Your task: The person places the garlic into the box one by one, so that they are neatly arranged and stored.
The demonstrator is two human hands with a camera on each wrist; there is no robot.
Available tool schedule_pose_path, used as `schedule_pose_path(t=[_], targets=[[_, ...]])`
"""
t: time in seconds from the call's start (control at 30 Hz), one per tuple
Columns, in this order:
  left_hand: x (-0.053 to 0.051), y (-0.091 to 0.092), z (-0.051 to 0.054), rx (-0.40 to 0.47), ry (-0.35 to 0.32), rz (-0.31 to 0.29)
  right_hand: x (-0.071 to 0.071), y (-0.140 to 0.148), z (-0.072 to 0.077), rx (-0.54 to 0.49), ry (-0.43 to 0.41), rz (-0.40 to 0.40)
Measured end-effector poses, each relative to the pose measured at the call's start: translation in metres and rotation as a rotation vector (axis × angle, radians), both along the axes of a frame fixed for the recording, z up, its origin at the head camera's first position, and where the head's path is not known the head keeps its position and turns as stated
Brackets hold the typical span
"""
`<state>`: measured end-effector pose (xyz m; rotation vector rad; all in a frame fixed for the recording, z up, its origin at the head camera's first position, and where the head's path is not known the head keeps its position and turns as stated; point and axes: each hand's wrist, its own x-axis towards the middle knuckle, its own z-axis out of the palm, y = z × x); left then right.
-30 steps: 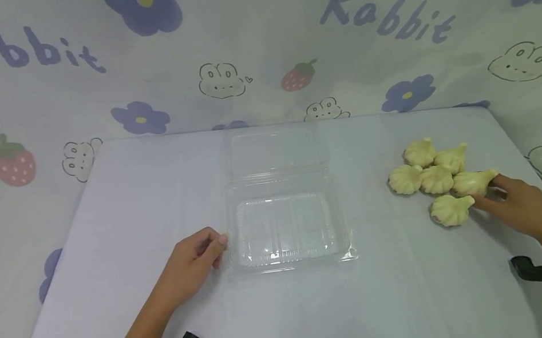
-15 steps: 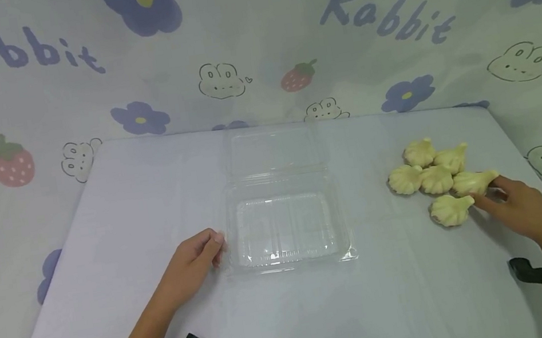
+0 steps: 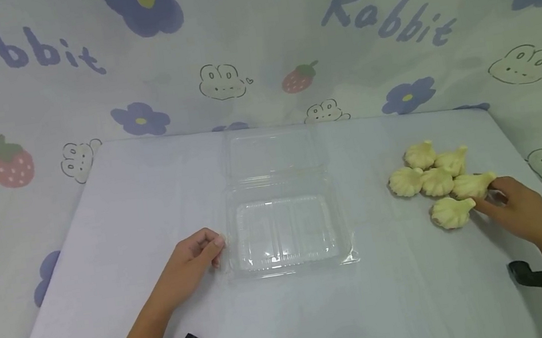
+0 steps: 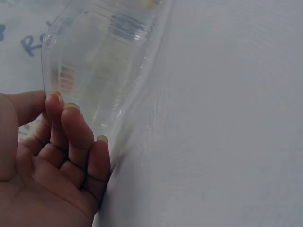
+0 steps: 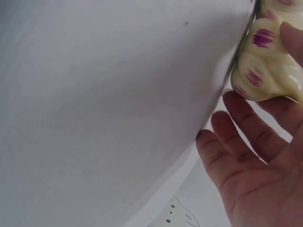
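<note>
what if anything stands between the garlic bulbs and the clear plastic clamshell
Nothing visible stands between the garlic bulbs and the clear plastic clamshell; its lid lies open, and the left hand is at its opposite side.

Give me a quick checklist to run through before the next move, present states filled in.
1. Clear container open, lid folded back: ok.
2. Left hand pinching the container's left edge: ok.
3. Right hand at a garlic bulb, thumb and fingers about it: ok.
4. Right hand's grip firm enough to lift: cannot tell.
5. That bulb off the table: not ok; it appears to rest there.
6. Any bulb inside the container: not ok; all six lie to its right.
</note>
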<state>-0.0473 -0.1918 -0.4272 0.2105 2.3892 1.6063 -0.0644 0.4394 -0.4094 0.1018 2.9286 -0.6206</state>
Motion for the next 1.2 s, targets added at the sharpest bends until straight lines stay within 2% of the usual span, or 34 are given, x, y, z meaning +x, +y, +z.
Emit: schedule_pose_path(t=[0.27,0.53,1.2], targets=[[0.0004,-0.0004,-0.0028,0.013,0.024,-0.013,-0.0003,0.0003,0.0020,0.013,-0.019,-0.016],[-0.0001,-0.0006,-0.0029,0.030,-0.007,0.000,-0.0017,-0.0013,0.0008,0.014,-0.017,-0.019],[0.0006,0.0002,-0.0030,0.052,-0.015,-0.006,0.0014,0.0004,0.0008,0.027,-0.043,-0.026]])
